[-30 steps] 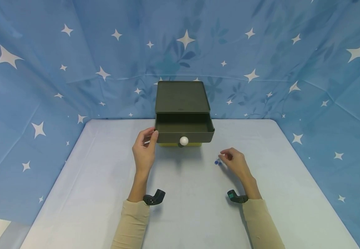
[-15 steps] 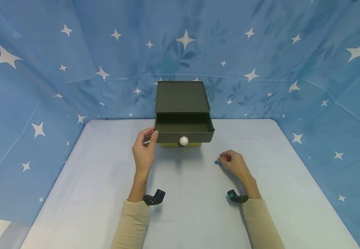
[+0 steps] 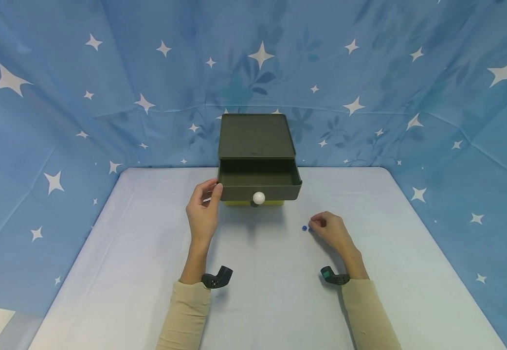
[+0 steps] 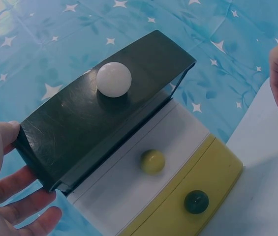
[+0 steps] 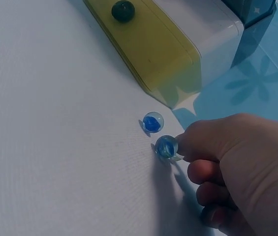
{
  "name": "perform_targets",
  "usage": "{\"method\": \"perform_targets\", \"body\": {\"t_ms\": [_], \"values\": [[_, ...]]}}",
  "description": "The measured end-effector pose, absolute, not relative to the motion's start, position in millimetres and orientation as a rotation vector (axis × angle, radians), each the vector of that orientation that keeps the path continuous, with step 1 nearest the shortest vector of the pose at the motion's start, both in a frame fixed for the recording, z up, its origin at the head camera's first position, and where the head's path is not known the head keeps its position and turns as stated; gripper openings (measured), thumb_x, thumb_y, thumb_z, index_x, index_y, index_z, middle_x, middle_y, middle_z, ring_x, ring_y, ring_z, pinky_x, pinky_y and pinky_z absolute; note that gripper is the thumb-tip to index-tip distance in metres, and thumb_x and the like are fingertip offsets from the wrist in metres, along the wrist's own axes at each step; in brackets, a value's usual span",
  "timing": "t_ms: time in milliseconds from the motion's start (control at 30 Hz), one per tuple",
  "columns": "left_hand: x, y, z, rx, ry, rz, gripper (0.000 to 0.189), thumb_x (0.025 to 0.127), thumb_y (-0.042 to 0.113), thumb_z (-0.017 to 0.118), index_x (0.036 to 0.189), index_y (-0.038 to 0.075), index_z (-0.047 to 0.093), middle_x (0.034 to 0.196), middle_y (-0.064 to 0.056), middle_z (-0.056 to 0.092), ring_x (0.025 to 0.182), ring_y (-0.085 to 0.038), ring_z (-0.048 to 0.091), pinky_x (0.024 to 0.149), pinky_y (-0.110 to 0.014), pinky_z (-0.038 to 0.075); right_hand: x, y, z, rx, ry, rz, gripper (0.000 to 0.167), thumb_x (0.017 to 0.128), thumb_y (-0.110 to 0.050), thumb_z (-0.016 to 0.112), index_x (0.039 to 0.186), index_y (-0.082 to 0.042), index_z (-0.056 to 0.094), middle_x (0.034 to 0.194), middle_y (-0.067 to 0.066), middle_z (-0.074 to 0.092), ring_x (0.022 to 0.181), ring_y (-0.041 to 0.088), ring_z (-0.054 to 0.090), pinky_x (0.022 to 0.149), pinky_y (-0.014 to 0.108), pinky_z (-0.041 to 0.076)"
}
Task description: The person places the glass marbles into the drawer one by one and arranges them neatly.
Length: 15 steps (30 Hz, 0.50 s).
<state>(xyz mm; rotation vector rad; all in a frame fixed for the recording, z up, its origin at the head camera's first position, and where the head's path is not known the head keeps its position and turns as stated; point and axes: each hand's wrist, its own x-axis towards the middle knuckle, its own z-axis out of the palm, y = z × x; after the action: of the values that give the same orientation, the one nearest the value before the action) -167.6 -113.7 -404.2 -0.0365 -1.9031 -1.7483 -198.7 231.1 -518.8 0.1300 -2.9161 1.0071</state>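
Note:
My left hand (image 3: 203,214) grips the left front corner of a dark green drawer (image 3: 236,193), thumb on its face and fingers spread along its side. The drawer is pulled out and has a round white knob (image 4: 113,79); no contents show inside it. To the right of the cabinet, my right hand (image 3: 330,229) is low over the table, thumb and index finger pinching at a clear glass marble with a blue core (image 5: 167,147). A second blue marble (image 5: 153,122) lies just beside it on the cloth. My remaining right fingers are curled in.
Below the green drawer, the small cabinet has a white drawer with a yellow knob (image 4: 153,162) and a yellow drawer with a green knob (image 4: 196,202). Both are closed. A blue star-patterned curtain (image 3: 148,73) hangs behind the white table (image 3: 262,301).
My right thumb and index finger have drawn together at the marbles, with a slight shift of the hand. My left hand and the drawer stay in place.

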Motion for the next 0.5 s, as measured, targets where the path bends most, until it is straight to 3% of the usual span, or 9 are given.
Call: {"method": "perform_targets", "body": {"t_ms": [167, 500], "values": [[-167.3, -114.1, -404.9, -0.039, -1.9, -1.747, 0.027, 0.096, 0.014, 0.067, 0.12, 0.0, 0.068, 0.11, -0.022, 0.068, 0.094, -0.01, 0.062, 0.079, -0.021, 0.051, -199.1, 231.1, -518.6, 0.117, -2.931, 0.993, 0.025, 0.093, -0.021, 0.067, 0.108, -0.002, 0.072, 0.094, 0.01, 0.07, 0.088, 0.023, 0.062, 0.08, 0.039, 0.052], [-168.0, -114.4, -404.5, -0.039, -1.905, -1.739, 0.027, 0.096, 0.014, 0.067, 0.12, -0.001, 0.068, 0.11, -0.022, 0.068, 0.096, -0.018, 0.063, 0.078, -0.019, 0.05, -199.9, 231.2, -518.1, 0.109, -2.942, 0.988, 0.025, 0.094, -0.021, 0.067, 0.108, -0.002, 0.072, 0.095, 0.011, 0.07, 0.088, 0.023, 0.061, 0.08, 0.039, 0.052]]}}
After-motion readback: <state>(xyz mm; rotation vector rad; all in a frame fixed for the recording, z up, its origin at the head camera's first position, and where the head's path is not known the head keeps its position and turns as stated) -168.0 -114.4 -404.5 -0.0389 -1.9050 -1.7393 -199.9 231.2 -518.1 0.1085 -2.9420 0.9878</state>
